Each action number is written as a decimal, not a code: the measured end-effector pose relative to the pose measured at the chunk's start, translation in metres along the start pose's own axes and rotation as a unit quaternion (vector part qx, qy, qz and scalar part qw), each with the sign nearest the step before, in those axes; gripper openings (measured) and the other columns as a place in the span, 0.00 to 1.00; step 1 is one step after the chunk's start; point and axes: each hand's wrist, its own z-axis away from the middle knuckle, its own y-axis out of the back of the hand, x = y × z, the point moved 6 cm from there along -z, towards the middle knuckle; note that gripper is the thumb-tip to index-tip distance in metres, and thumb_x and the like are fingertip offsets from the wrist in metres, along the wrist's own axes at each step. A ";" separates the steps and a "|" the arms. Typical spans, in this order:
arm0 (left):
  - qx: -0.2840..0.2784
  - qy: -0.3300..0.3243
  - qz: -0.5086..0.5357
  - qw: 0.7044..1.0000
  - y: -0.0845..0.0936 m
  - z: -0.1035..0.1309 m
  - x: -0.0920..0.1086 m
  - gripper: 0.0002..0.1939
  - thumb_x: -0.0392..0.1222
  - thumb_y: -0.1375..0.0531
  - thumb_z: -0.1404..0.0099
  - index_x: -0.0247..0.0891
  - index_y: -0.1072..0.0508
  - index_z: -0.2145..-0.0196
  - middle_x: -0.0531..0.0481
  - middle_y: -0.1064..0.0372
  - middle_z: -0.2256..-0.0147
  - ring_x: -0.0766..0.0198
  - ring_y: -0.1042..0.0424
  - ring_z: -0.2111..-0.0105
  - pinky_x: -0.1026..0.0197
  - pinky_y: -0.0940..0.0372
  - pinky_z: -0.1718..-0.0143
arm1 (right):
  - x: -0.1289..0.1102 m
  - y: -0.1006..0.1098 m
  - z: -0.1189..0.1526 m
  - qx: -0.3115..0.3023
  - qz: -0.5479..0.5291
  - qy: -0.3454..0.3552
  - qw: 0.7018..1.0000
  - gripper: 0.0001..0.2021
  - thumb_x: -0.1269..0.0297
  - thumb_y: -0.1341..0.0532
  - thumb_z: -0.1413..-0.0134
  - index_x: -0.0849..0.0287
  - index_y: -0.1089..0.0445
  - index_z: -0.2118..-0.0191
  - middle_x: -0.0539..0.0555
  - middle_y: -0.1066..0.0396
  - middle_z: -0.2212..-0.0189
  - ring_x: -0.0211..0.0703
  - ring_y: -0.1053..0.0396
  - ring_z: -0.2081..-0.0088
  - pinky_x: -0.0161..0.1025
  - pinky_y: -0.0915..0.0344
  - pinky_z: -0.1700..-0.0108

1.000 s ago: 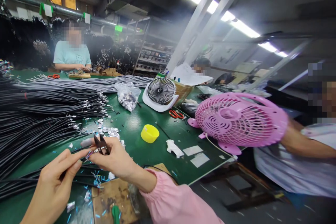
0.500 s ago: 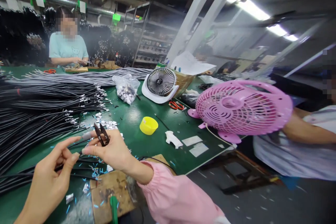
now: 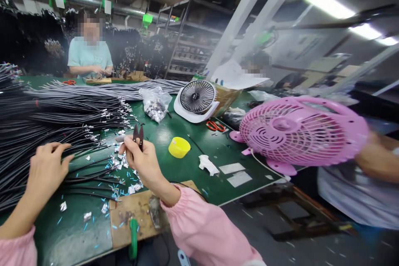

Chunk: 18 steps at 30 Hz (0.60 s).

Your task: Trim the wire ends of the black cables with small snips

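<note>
Though amid foil scraps (image 3: 135, 188), black cables (image 3: 77, 115).

Counter (image 3: 162, 133): I had a bare gap between yellow ring (image 3: 179, 148) and plastic bag (image 3: 155, 106).
Pink fan (image 3: 286, 126): blocked my way rightward.
Black cables (image 3: 71, 112): crowded my left side.

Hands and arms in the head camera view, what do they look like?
The right hand wears a grey fingertip cover; no glove shows on it or the left hand. The right sleeve is loose and pink, gathered at the cuff; the left sleeve is pink too.
</note>
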 end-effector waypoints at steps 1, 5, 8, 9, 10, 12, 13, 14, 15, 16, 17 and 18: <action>0.016 0.003 -0.025 1.000 0.006 -0.002 -0.010 0.13 0.54 0.38 0.40 0.44 0.21 0.66 0.53 0.29 0.70 0.56 0.28 0.64 0.67 0.43 0.74 | 0.000 -0.002 0.000 -0.016 0.013 0.011 1.000 0.23 0.43 0.34 0.48 0.61 0.26 0.75 0.44 0.40 0.86 0.29 0.51 0.84 0.33 0.53 0.80; 0.037 -0.021 -0.060 0.997 0.020 -0.003 -0.033 0.11 0.50 0.39 0.39 0.42 0.23 0.74 0.58 0.35 0.76 0.64 0.33 0.72 0.68 0.47 0.74 | 0.002 -0.006 0.000 -0.053 0.074 0.032 0.995 0.24 0.42 0.37 0.44 0.60 0.26 0.77 0.49 0.34 0.82 0.33 0.44 0.80 0.33 0.48 0.77; 0.064 -0.033 -0.063 0.995 0.029 -0.002 -0.036 0.15 0.53 0.40 0.38 0.42 0.21 0.73 0.59 0.30 0.75 0.64 0.30 0.70 0.68 0.40 0.70 | 0.004 -0.010 0.000 -0.080 0.115 0.029 0.990 0.23 0.46 0.39 0.39 0.61 0.24 0.75 0.49 0.34 0.82 0.34 0.43 0.79 0.33 0.45 0.75; 0.077 -0.037 -0.060 0.994 0.032 -0.003 -0.034 0.16 0.55 0.40 0.38 0.42 0.20 0.72 0.60 0.29 0.74 0.64 0.28 0.69 0.67 0.38 0.69 | 0.004 -0.011 0.000 -0.089 0.130 0.028 0.987 0.23 0.47 0.40 0.38 0.61 0.25 0.75 0.48 0.34 0.82 0.34 0.43 0.79 0.33 0.45 0.75; 0.089 -0.044 -0.051 0.994 0.033 -0.004 -0.029 0.17 0.57 0.39 0.39 0.43 0.19 0.70 0.61 0.27 0.73 0.64 0.27 0.69 0.67 0.36 0.68 | 0.004 -0.013 0.000 -0.095 0.147 0.028 0.984 0.23 0.48 0.41 0.37 0.61 0.25 0.75 0.48 0.35 0.82 0.34 0.44 0.79 0.33 0.45 0.74; 0.100 -0.072 -0.012 0.992 0.031 -0.007 -0.012 0.19 0.61 0.39 0.39 0.44 0.18 0.66 0.62 0.24 0.71 0.65 0.25 0.69 0.65 0.32 0.65 | 0.002 -0.014 0.001 -0.099 0.190 0.039 0.976 0.22 0.51 0.41 0.37 0.60 0.28 0.77 0.46 0.38 0.84 0.34 0.45 0.79 0.34 0.46 0.74; 0.094 -0.091 0.012 0.991 0.026 -0.010 -0.001 0.21 0.63 0.39 0.39 0.45 0.17 0.65 0.61 0.22 0.70 0.65 0.24 0.70 0.65 0.30 0.65 | 0.001 -0.014 0.001 -0.095 0.212 0.048 0.972 0.21 0.52 0.40 0.38 0.59 0.30 0.79 0.45 0.39 0.84 0.34 0.45 0.79 0.34 0.47 0.73; 0.084 -0.113 0.036 0.989 0.019 -0.013 0.013 0.24 0.65 0.42 0.36 0.45 0.17 0.65 0.60 0.21 0.71 0.65 0.23 0.71 0.65 0.30 0.66 | -0.001 -0.014 0.001 -0.089 0.230 0.057 0.967 0.21 0.54 0.40 0.39 0.59 0.33 0.81 0.45 0.41 0.84 0.34 0.46 0.78 0.34 0.48 0.73; 0.074 -0.136 0.059 0.986 0.012 -0.015 0.027 0.27 0.66 0.46 0.33 0.45 0.16 0.66 0.58 0.21 0.73 0.66 0.24 0.75 0.66 0.30 0.69 | -0.003 -0.013 0.001 -0.080 0.243 0.065 0.965 0.21 0.54 0.39 0.40 0.58 0.36 0.82 0.44 0.43 0.84 0.34 0.46 0.78 0.34 0.49 0.73; 0.059 -0.156 0.077 0.983 0.004 -0.016 0.040 0.28 0.65 0.48 0.31 0.45 0.15 0.65 0.55 0.20 0.72 0.66 0.23 0.74 0.66 0.29 0.69 | -0.004 -0.012 0.001 -0.071 0.247 0.072 0.964 0.21 0.55 0.39 0.41 0.58 0.38 0.82 0.44 0.44 0.84 0.34 0.47 0.78 0.34 0.49 0.73; 0.050 -0.174 0.093 0.979 -0.002 -0.017 0.053 0.28 0.65 0.48 0.30 0.45 0.15 0.65 0.53 0.20 0.71 0.65 0.23 0.73 0.65 0.29 0.69 | -0.005 -0.011 0.001 -0.062 0.245 0.078 0.964 0.20 0.55 0.39 0.42 0.57 0.38 0.82 0.44 0.44 0.83 0.34 0.47 0.77 0.34 0.49 0.73; 0.047 -0.188 0.106 0.975 -0.006 -0.016 0.063 0.28 0.65 0.48 0.30 0.45 0.15 0.66 0.52 0.20 0.72 0.65 0.23 0.74 0.65 0.29 0.70 | -0.006 -0.010 0.000 -0.055 0.240 0.081 0.966 0.19 0.55 0.39 0.43 0.57 0.39 0.81 0.44 0.44 0.83 0.35 0.46 0.77 0.34 0.49 0.73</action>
